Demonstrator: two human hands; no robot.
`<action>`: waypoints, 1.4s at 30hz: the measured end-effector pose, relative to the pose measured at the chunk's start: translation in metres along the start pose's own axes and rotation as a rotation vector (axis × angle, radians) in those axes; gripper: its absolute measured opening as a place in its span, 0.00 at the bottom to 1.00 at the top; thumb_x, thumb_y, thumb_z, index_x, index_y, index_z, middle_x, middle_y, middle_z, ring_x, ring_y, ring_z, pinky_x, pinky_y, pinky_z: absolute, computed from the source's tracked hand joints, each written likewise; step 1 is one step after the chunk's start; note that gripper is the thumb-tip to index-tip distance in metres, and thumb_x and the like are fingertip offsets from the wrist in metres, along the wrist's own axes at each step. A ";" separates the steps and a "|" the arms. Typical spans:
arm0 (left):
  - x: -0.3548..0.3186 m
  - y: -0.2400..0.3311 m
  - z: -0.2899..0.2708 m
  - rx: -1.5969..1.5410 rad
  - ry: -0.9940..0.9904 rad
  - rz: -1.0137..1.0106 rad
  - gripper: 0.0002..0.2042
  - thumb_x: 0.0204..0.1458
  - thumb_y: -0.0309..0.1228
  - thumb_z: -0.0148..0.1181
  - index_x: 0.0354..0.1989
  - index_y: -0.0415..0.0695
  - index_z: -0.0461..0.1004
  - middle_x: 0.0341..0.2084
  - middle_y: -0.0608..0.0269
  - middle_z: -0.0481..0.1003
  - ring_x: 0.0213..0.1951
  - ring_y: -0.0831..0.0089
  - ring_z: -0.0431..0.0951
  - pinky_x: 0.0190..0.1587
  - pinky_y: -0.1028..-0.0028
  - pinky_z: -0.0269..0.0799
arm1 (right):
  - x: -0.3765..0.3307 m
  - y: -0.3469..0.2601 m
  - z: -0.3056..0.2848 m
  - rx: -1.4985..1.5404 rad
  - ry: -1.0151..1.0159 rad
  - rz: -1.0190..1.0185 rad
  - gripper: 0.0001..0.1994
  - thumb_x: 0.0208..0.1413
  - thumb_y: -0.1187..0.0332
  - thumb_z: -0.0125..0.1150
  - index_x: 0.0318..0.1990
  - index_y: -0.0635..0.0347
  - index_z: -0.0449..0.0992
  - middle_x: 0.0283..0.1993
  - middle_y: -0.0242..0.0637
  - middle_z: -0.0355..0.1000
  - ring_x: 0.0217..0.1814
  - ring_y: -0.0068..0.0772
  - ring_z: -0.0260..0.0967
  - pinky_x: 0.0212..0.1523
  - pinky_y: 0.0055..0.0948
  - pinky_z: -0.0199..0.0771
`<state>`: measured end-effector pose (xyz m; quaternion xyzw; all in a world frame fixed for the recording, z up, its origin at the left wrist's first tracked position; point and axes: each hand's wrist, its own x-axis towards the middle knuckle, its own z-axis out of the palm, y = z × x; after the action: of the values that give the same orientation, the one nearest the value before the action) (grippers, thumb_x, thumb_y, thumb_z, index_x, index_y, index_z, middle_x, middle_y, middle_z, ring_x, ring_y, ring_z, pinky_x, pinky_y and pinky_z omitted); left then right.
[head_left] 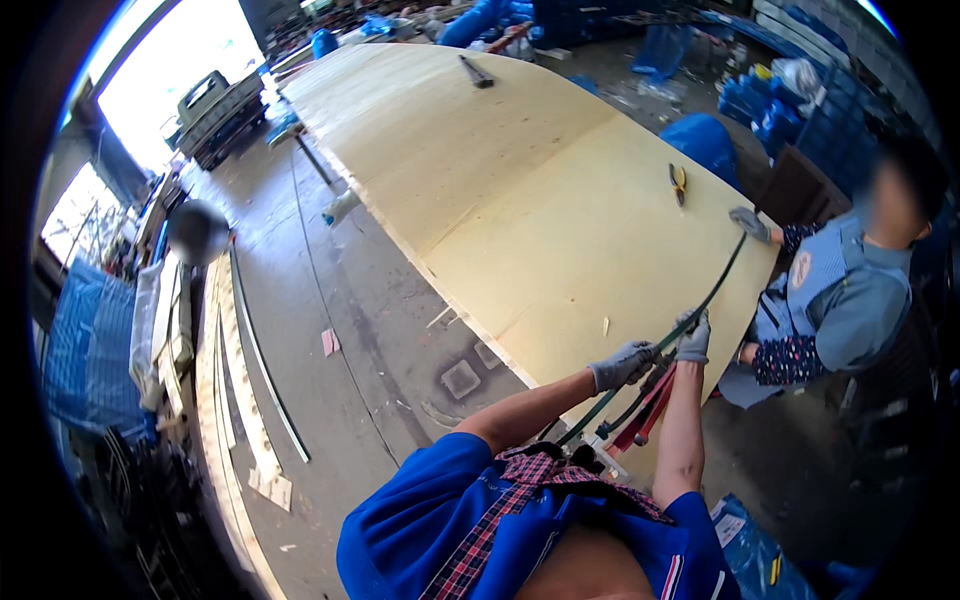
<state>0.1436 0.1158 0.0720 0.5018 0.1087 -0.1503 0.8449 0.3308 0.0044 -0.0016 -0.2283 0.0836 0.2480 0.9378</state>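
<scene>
In gloves, my left hand (624,367) and my right hand (693,338) are both closed round a long dark green strip (716,290), seemingly a strap. It runs slantwise over the near right end of a large plywood panel (540,240). At its far end a co-worker's gloved hand (752,224) rests on it. Below my hands hang several red straps (648,408) and dark ones, partly overlapped by my right forearm. Pliers (679,185) with yellow handles lie on the panel beyond my hands.
A dark bar-like tool (476,72) lies on the panel's far part. The co-worker (850,290) stands at the right edge. Long wooden boards (240,370) lie on the floor at left, and a truck (215,115) stands by the bright doorway. Blue-wrapped bundles (700,143) lie behind the panel.
</scene>
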 end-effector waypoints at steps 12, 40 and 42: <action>0.001 -0.004 0.004 0.047 -0.041 0.079 0.15 0.60 0.43 0.44 0.29 0.47 0.70 0.10 0.76 0.58 0.10 0.84 0.52 0.12 0.80 0.47 | 0.001 -0.030 0.007 0.216 -0.301 0.555 0.10 0.55 0.70 0.49 0.21 0.52 0.62 0.18 0.23 0.51 0.18 0.17 0.47 0.19 0.19 0.49; -0.025 0.002 -0.014 0.161 -0.159 0.056 0.15 0.57 0.43 0.50 0.30 0.43 0.70 0.20 0.68 0.69 0.18 0.81 0.65 0.17 0.80 0.59 | -0.292 0.140 0.056 -2.012 -1.193 0.182 0.14 0.52 0.63 0.54 0.45 0.57 0.71 0.49 0.51 0.69 0.51 0.50 0.67 0.51 0.42 0.66; -0.034 0.000 -0.017 0.195 -0.196 0.040 0.13 0.58 0.40 0.49 0.31 0.43 0.70 0.18 0.70 0.68 0.17 0.82 0.64 0.17 0.80 0.58 | -0.299 0.145 0.068 -2.002 -1.119 0.505 0.14 0.51 0.66 0.53 0.45 0.58 0.71 0.50 0.51 0.68 0.52 0.49 0.66 0.52 0.42 0.65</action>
<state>0.1112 0.1352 0.0753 0.5667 0.0007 -0.1917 0.8014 0.0024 0.0210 0.0834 -0.7000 -0.5294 0.4480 0.1701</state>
